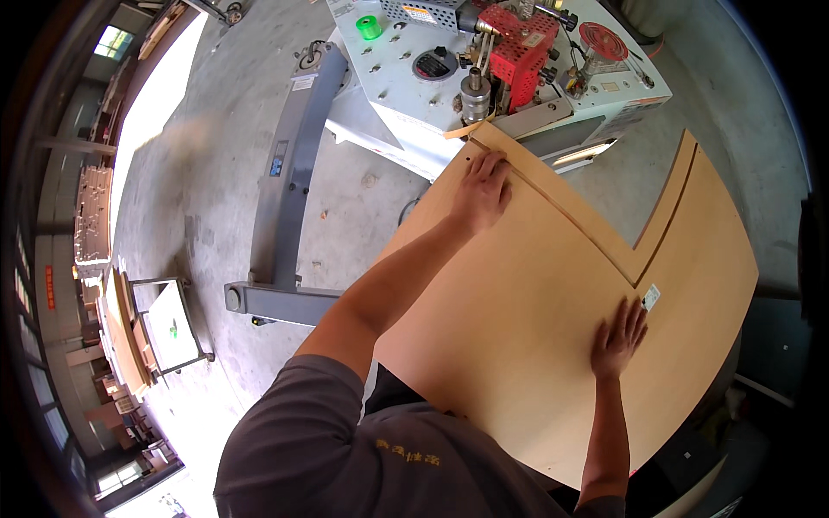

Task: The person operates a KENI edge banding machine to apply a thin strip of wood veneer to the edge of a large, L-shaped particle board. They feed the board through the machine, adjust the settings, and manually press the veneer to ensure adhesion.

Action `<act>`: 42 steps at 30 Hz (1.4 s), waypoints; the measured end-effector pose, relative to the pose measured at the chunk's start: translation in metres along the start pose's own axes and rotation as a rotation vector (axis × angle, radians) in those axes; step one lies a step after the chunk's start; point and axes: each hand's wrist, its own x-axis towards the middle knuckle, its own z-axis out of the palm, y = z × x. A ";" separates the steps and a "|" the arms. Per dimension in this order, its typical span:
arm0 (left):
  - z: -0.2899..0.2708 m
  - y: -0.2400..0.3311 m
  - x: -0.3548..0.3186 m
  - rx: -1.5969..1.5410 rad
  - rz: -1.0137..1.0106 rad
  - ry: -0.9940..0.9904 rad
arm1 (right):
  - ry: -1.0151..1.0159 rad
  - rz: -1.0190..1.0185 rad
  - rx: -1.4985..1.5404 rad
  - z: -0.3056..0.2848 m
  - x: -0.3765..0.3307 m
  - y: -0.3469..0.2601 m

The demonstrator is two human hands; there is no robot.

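Observation:
A large light-brown wood panel (518,328) with an L-shaped cutout spreads out in front of me. A dark groove runs along the cutout's edges, and a small white label (650,298) is stuck near the inner corner. My left hand (484,192) rests on the panel near its far left corner, fingers slightly bent and holding nothing. My right hand (616,341) lies flat with fingers spread, just beside the label. The panel's far corner meets the metal spindle head (475,95) of a light-grey edge-banding machine (401,99), where a strip of banding (466,131) shows.
Red perforated guards (518,43) and a red coiled disc (603,41) sit atop the machine, with a green tape roll (369,27) at its left. A grey support arm (294,173) extends to the left. Farther left stands a cart (168,324) with panels.

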 end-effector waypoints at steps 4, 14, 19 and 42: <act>0.000 -0.001 0.001 0.030 -0.034 -0.021 | 0.001 -0.016 0.007 0.000 0.003 0.000; -0.017 -0.043 0.019 0.026 -0.390 0.131 | -0.023 -0.021 -0.009 0.002 0.007 -0.005; -0.042 -0.117 0.074 0.340 -0.200 -0.199 | -0.011 -0.054 -0.005 0.002 0.010 -0.010; -0.006 -0.069 0.052 -0.028 -0.391 0.114 | -0.031 -0.032 -0.011 0.006 0.037 -0.036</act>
